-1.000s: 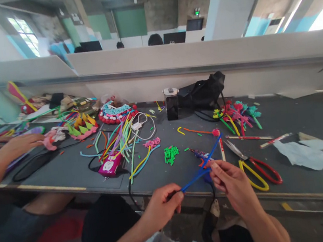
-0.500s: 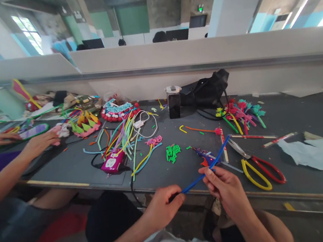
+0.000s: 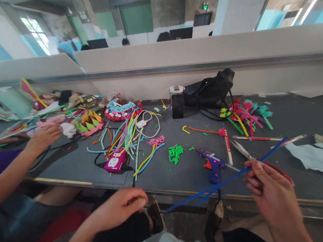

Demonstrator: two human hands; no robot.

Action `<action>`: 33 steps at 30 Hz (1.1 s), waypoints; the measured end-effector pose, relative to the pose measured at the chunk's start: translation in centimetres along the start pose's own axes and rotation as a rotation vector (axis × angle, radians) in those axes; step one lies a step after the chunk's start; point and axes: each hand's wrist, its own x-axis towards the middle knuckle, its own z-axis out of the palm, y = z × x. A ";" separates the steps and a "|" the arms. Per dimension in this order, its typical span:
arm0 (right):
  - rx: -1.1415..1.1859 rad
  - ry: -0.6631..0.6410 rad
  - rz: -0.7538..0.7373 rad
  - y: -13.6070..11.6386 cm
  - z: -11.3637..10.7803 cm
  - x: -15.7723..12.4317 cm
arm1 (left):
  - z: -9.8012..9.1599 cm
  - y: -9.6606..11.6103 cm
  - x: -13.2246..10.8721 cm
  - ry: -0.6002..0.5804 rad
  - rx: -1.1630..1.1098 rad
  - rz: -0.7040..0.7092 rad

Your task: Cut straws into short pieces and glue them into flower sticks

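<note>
My right hand (image 3: pixel 269 190) is closed in a pinch on a long blue pipe cleaner (image 3: pixel 218 185). It slants from near my lap up to the right, over the front edge of the grey table (image 3: pixel 74 167). My left hand (image 3: pixel 122 207) is curled shut over my lap, a little to the left of the pipe cleaner's lower end and not touching it. I cannot see whether it holds anything. A blue glue gun (image 3: pixel 213 165) lies on the table just behind the pipe cleaner. Scissors (image 3: pixel 242 150) lie partly hidden behind my right hand.
A bundle of coloured pipe cleaners (image 3: pixel 124 138), a pink device (image 3: pixel 115 163) and green bits (image 3: pixel 175 153) lie mid-table. Pipe-cleaner flowers (image 3: pixel 247 115), a black bag (image 3: pixel 208 90), a dark jar (image 3: pixel 177 103) and white paper (image 3: pixel 316 155) lie further off. Another person's hand (image 3: pixel 43 136) reaches in at left.
My left hand has let go of the blue pipe cleaner and drawn back left. My right hand has moved right and lower with it. The other person's hand has shifted slightly.
</note>
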 end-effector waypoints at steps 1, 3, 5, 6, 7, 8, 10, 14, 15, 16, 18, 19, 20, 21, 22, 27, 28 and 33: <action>-0.007 -0.032 0.047 0.6 0.6 -0.7 | -0.7 0.1 0.0 0.058 -0.007 0.019; -0.037 -0.123 0.146 2.2 2.1 -2.4 | -0.9 0.7 0.5 0.115 -0.140 0.076; -0.073 -0.234 0.225 3.8 3.8 -4.2 | 0.4 1.9 1.8 0.164 -0.298 0.113; -0.089 -0.276 0.250 4.5 4.5 -5.0 | 1.5 2.5 2.5 0.155 -0.340 0.111; -0.105 -0.311 0.266 5.1 5.1 -5.7 | 2.8 3.1 3.2 0.122 -0.377 0.098; -0.125 -0.343 0.276 5.6 5.5 -6.3 | 4.1 3.7 3.9 0.085 -0.434 0.087; -0.164 -0.388 0.276 6.2 5.9 -6.8 | 6.5 4.5 4.9 -0.045 -0.588 0.030; -0.210 -0.401 0.261 6.1 5.5 -6.4 | 8.7 4.6 5.7 -0.060 -0.744 -0.001; -0.210 -0.395 0.256 6.0 5.3 -6.1 | 8.8 4.5 5.8 -0.050 -0.763 -0.002; -0.211 -0.391 0.247 5.8 5.2 -5.8 | 8.7 4.5 5.7 -0.046 -0.783 -0.006; -0.227 -0.384 0.216 5.4 5.1 -5.3 | 8.4 4.4 5.6 -0.037 -0.815 -0.021; -0.245 -0.382 0.198 5.2 5.2 -5.1 | 8.2 4.4 5.6 -0.027 -0.820 -0.028; -0.267 -0.381 0.180 5.1 5.3 -4.9 | 8.1 4.4 5.5 -0.013 -0.822 -0.034; -0.288 -0.382 0.163 5.0 5.4 -4.8 | 7.9 4.5 5.3 0.002 -0.822 -0.040; -0.303 -0.385 0.149 5.0 5.5 -4.7 | 7.8 4.6 5.2 0.012 -0.822 -0.046; -0.251 -0.321 0.113 4.8 5.8 -3.8 | 7.2 4.8 4.4 0.027 -0.829 -0.094; -0.233 -0.292 0.101 4.7 5.7 -3.5 | 7.1 4.7 4.2 0.031 -0.827 -0.103; -0.161 -0.215 0.040 3.2 5.5 -1.9 | 6.8 3.4 3.6 0.005 -0.790 -0.121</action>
